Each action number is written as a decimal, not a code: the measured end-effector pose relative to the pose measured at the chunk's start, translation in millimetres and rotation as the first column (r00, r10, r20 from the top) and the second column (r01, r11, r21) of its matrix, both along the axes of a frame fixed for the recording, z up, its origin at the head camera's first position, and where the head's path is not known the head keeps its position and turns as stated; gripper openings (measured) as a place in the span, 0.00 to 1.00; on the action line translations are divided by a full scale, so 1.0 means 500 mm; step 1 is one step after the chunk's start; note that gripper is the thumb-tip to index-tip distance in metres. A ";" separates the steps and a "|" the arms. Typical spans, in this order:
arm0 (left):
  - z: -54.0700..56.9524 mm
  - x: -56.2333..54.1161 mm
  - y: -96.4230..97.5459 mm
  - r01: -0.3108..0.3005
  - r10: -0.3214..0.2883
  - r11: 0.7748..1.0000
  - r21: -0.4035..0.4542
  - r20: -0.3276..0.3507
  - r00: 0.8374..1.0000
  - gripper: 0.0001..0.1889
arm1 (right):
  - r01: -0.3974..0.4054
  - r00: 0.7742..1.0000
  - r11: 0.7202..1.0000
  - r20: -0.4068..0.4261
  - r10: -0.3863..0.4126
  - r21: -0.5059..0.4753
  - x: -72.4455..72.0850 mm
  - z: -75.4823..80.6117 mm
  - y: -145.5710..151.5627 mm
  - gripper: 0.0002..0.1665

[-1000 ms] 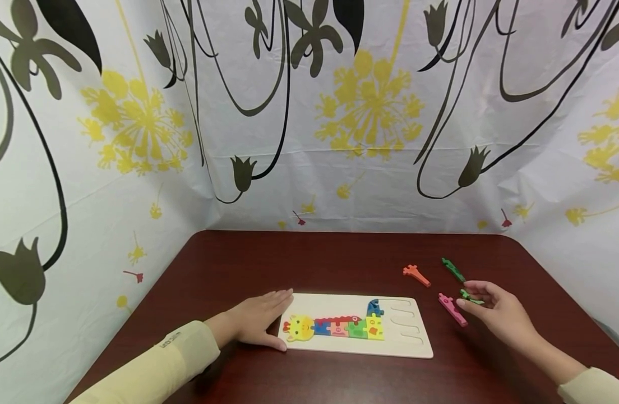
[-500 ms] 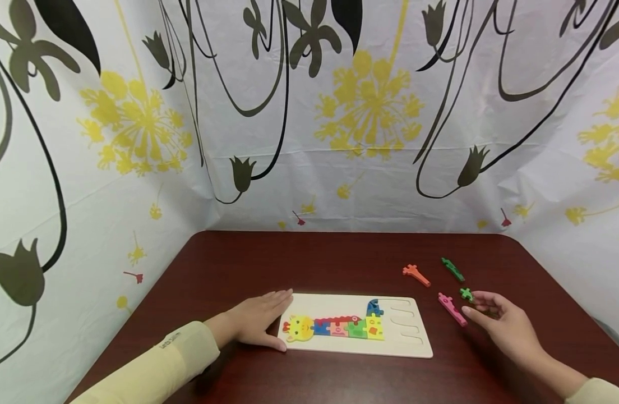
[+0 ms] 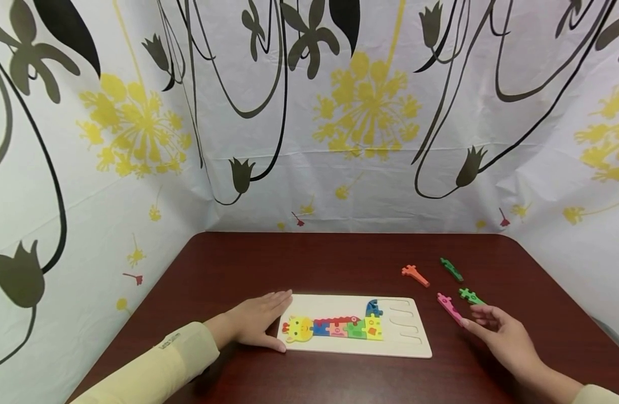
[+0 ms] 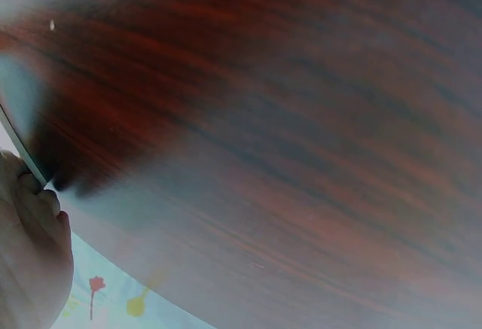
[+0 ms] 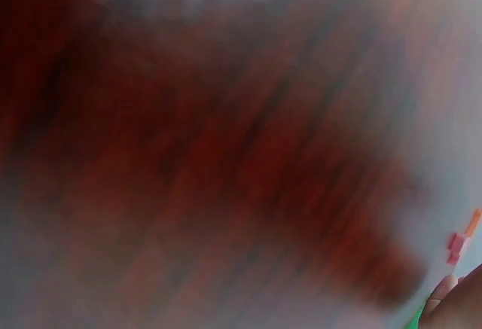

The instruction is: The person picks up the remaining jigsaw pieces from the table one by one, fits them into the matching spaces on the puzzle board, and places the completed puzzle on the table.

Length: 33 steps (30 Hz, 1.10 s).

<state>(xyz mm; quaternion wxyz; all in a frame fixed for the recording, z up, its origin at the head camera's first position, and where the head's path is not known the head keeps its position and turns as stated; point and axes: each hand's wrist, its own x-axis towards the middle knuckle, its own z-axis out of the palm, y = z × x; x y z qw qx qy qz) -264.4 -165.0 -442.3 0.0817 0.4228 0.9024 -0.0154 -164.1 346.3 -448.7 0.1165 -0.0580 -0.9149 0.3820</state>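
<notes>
My left hand [image 3: 259, 322] lies with extended fingers across the left end of a pale wooden puzzle board [image 3: 340, 349]. On the board is a giraffe lying sideways: a yellow head [image 3: 300, 329], several coloured neck and body blocks, and a blue piece [image 3: 373, 308]. Outlined recesses show at its right end. My right hand [image 3: 508, 339], fingers loosely bent, hovers by the loose pieces. Its thumb tip is right at the near end of the pink puzzle piece [image 3: 448, 307]; its fingertips overlap the near end of the light green puzzle piece [image 3: 471, 296].
An orange puzzle piece [image 3: 415, 275] and a dark green puzzle piece [image 3: 451, 269] lie farther back on the dark red-brown table [image 3: 309, 261]. A patterned white cloth [image 3: 309, 185] hangs behind and beside the table. Both wrist views show mostly blurred tabletop.
My right hand has drawn back toward me from over the light green piece, uncovering more of it. The loose pieces stay where they were. My left hand has not moved.
</notes>
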 end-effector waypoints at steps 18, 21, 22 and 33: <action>-0.003 -0.004 0.001 -0.008 0.008 1.000 -0.010 0.006 1.000 0.58 | -0.026 0.997 1.000 0.072 0.025 0.015 -0.009 -0.022 -0.005 0.39; -0.002 -0.003 0.002 -0.010 0.010 1.000 -0.011 0.008 1.000 0.58 | -0.020 0.998 0.999 0.061 0.017 0.048 -0.009 -0.026 -0.007 0.38; -0.001 -0.003 0.002 -0.011 0.011 1.000 -0.013 0.009 1.000 0.58 | -0.017 0.998 0.998 0.055 0.014 0.057 -0.010 -0.027 -0.008 0.38; -0.004 0.000 0.002 0.006 -0.006 1.000 -0.016 -0.015 1.000 0.58 | 0.012 0.999 0.993 0.040 -0.017 0.121 -0.018 -0.030 -0.015 0.35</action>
